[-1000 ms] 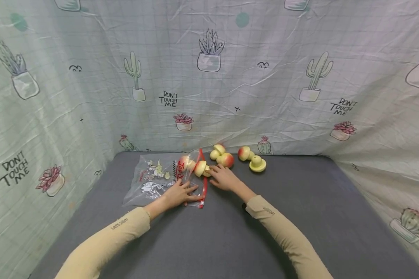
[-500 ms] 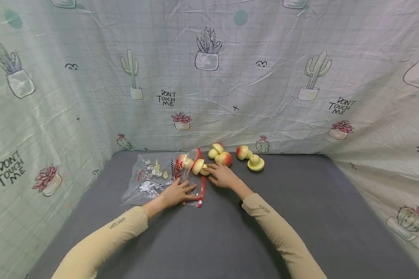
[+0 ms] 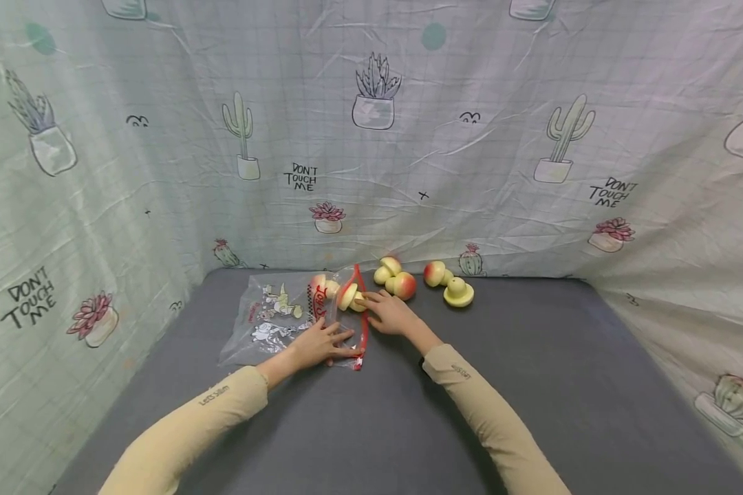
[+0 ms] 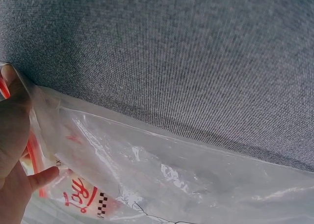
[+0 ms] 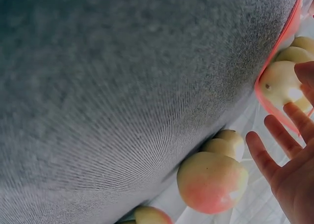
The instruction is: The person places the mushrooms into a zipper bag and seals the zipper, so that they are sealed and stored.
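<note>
Toy mushroom (image 3: pixel 349 298) sits in the red-edged mouth of the clear zip bag (image 3: pixel 243 338), just below the frame's middle; the right grip (image 3: pixel 391 314) touches its stem, fingers fairly straight. The left grip (image 3: pixel 314 344) lies spread on the bag. Four more mushrooms (image 3: pixel 404 285) lie right of centre.

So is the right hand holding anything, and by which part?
The right hand touches the stem of a mushroom-shaped piece at a clear bag's mouth; whether it grips cannot be told.
</note>
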Demonstrator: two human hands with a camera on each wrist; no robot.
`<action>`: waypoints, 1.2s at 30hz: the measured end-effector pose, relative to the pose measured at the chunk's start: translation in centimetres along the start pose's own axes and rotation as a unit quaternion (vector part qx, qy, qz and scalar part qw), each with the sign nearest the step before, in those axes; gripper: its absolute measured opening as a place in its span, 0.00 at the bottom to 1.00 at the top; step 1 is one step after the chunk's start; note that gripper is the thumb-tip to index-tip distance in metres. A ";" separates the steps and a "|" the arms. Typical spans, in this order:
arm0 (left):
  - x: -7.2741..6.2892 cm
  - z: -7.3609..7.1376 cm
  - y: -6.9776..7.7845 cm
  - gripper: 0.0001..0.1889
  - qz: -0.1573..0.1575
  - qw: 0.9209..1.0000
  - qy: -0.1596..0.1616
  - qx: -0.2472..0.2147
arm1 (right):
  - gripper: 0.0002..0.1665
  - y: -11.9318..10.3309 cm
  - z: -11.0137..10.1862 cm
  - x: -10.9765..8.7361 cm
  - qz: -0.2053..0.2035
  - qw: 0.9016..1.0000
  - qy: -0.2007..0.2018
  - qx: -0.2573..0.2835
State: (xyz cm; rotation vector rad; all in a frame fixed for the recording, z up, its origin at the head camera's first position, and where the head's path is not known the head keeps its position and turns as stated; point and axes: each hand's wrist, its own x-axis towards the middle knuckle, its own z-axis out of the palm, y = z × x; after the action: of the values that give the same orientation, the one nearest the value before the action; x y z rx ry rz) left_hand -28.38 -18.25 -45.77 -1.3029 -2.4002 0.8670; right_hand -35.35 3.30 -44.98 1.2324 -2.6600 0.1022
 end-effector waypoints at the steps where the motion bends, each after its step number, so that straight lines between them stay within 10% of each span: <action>1: 0.0 0.0 0.0 0.32 0.000 1.000 -0.003 0.000 | 0.28 0.0 0.0 0.0 0.003 1.000 -0.002 -0.001; 36: 0.2 -0.3 0.0 0.32 0.003 1.000 -0.018 -0.009 | 0.38 -0.7 1.5 1.9 0.055 0.996 -0.060 -0.034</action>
State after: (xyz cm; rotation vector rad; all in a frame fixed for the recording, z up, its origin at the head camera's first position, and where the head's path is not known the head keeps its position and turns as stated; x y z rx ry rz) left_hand -28.36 -17.98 -45.50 -1.3120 -2.4397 0.8791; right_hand -36.19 1.19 -46.01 1.1055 -2.8085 -0.0465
